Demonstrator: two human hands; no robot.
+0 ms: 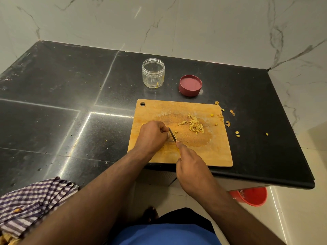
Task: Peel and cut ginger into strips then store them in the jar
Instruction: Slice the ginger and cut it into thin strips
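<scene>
Ginger piece being cut sits under the curled fingers of the left hand (153,133), near the left-centre of the wooden cutting board (194,156); the piece itself is almost wholly hidden, so its remaining size cannot be told. Right hand (192,167) is wrapped round the knife handle, forefinger extended toward the blade; knife (172,134) stands with its thin dark blade just beside the left fingertips, tip pointing away from the person. Judged: cutting into strips is under way, storing not yet begun. Handling note: ginger is light, firm and fibrous, damp on cut faces, so likely to slip; best pinned from above with fingertips tucked back from the blade. Just beyond the blade, a loose pile of cut strips (194,125) lies mid-board; these are thin, light, probably easy to snap, better gathered in a pinch or scraped off the board. Peel scraps (227,123) lie off the board's right edge on the black counter (70,103). Farther back, the clear jar (153,73) stands upright and open, only a fleck or two of yellow inside; its red lid (190,85) rests apart to the right.
</scene>
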